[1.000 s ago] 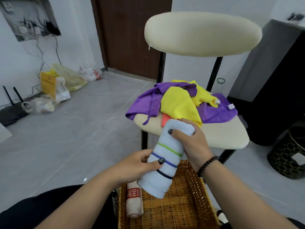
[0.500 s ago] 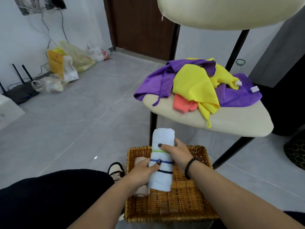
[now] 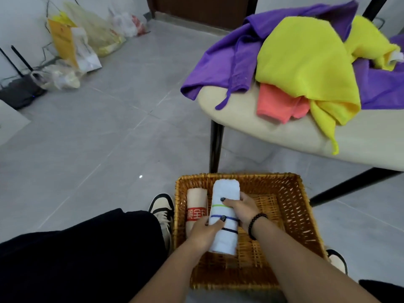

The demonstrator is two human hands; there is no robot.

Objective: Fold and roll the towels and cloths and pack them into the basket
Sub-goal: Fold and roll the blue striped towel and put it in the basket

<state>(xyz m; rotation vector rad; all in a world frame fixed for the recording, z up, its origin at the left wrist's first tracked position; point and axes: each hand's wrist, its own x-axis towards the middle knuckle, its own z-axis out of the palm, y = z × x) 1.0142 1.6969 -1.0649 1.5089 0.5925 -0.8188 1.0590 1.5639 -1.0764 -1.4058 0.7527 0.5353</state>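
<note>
A rolled white towel (image 3: pixel 225 191) with green, blue and dark stripes lies inside the wicker basket (image 3: pixel 290 206) on the floor. My left hand (image 3: pixel 204 234) grips its near half from the left and my right hand (image 3: pixel 241 207) grips its middle from the right. A rolled beige towel (image 3: pixel 196 199) with a red label lies beside it, against the basket's left wall. On the cream chair seat (image 3: pixel 273 138) sits a loose heap: a purple cloth (image 3: pixel 227 62), a yellow cloth (image 3: pixel 306 60) and an orange cloth (image 3: pixel 277 101).
The chair's black legs (image 3: pixel 215 147) stand just behind the basket. My black-trousered knee (image 3: pixel 76 254) and a shoe (image 3: pixel 161 211) are left of the basket. Plastic bags (image 3: pixel 87 38) and a black router (image 3: pixel 19 90) lie along the far left wall.
Both hands have lowered the rolled white towel from in front of the chair down into the basket, next to the beige roll. The view has tilted downward.
</note>
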